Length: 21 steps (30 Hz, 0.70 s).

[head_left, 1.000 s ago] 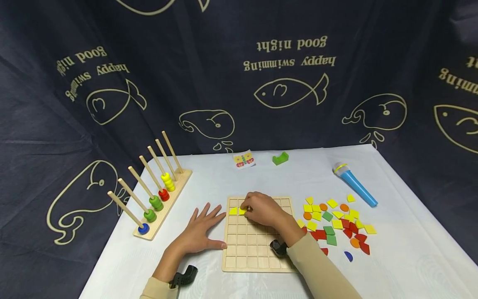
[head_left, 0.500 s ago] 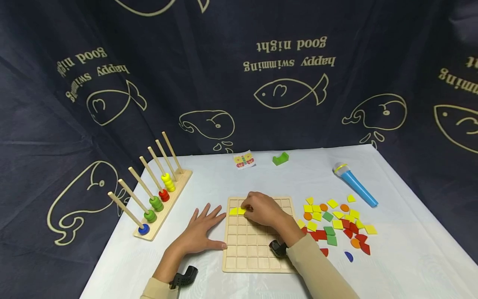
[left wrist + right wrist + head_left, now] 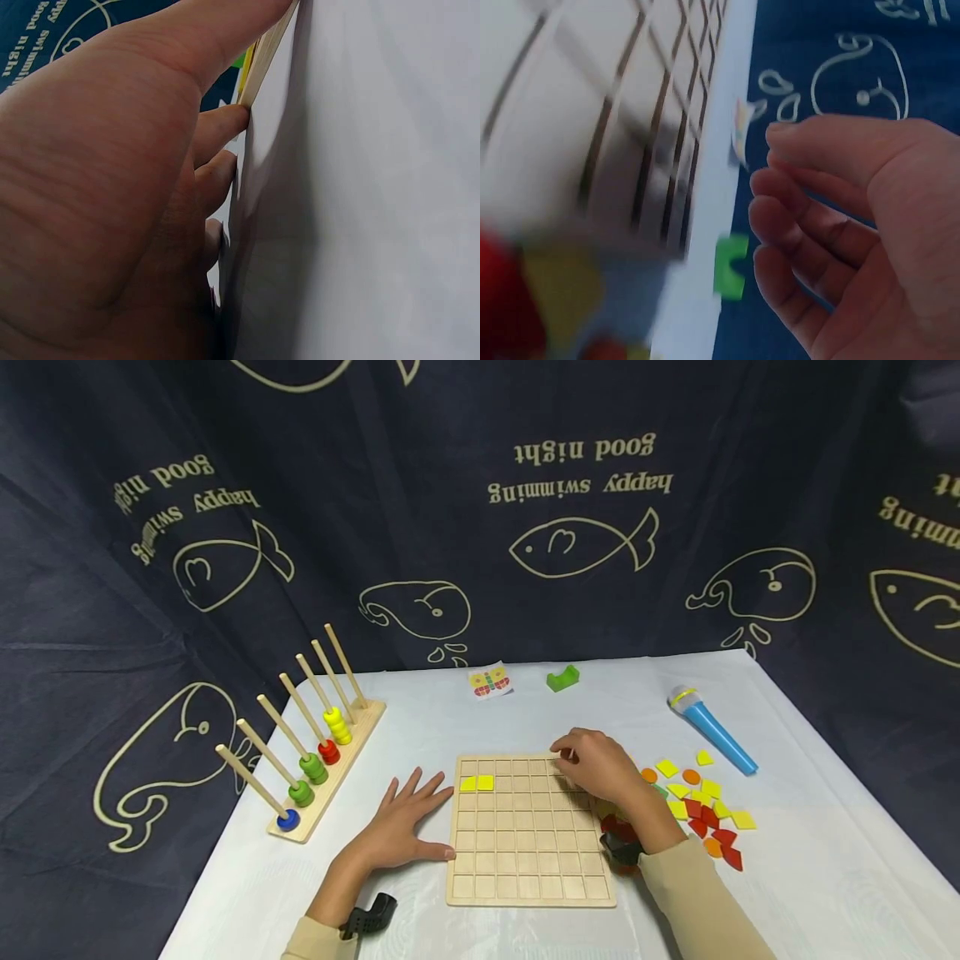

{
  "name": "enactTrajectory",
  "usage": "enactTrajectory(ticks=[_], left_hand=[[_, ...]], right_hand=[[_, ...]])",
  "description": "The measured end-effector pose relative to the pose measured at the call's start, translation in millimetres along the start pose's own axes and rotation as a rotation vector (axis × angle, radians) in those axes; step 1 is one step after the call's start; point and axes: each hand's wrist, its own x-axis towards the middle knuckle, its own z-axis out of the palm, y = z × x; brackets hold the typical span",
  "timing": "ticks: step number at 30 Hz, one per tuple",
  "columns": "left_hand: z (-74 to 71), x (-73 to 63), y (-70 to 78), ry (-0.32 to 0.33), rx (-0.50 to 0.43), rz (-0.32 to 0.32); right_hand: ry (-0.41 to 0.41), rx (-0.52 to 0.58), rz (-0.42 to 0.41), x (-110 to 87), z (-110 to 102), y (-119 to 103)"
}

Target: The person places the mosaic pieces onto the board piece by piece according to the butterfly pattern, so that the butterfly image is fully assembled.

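Observation:
A wooden grid board (image 3: pixel 516 842) lies on the white table, with a yellow quarter-round tile (image 3: pixel 468 784) and a yellow square tile (image 3: pixel 486 782) side by side in its upper left cells. My left hand (image 3: pixel 397 831) rests flat with spread fingers at the board's left side, thumb and a fingertip touching its edge. Over the board's upper right corner hovers my right hand (image 3: pixel 600 768); in the right wrist view its fingers (image 3: pixel 780 225) are loosely bent with nothing between them. Loose tiles (image 3: pixel 693 808) in yellow, red, orange and green lie to the right, partly hidden by the right arm.
A peg abacus (image 3: pixel 330 785) with coloured beads stands at left. Toward the back lie a butterfly pattern card (image 3: pixel 490 681) and a green notched block (image 3: pixel 562 677). A blue toy microphone (image 3: pixel 712 729) lies at right, before a dark printed cloth (image 3: pixel 450 527).
My right hand has let go of the yellow square tile, which now sits in its cell, and has moved right toward the loose tiles. The left hand stays put.

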Motion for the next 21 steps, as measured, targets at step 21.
enactTrajectory(ticks=[21], left_hand=[[-0.2,-0.2,-0.1,0.009,0.002,0.011]], right_hand=[[-0.052,-0.029,0.454,-23.0,-22.6,74.8]])
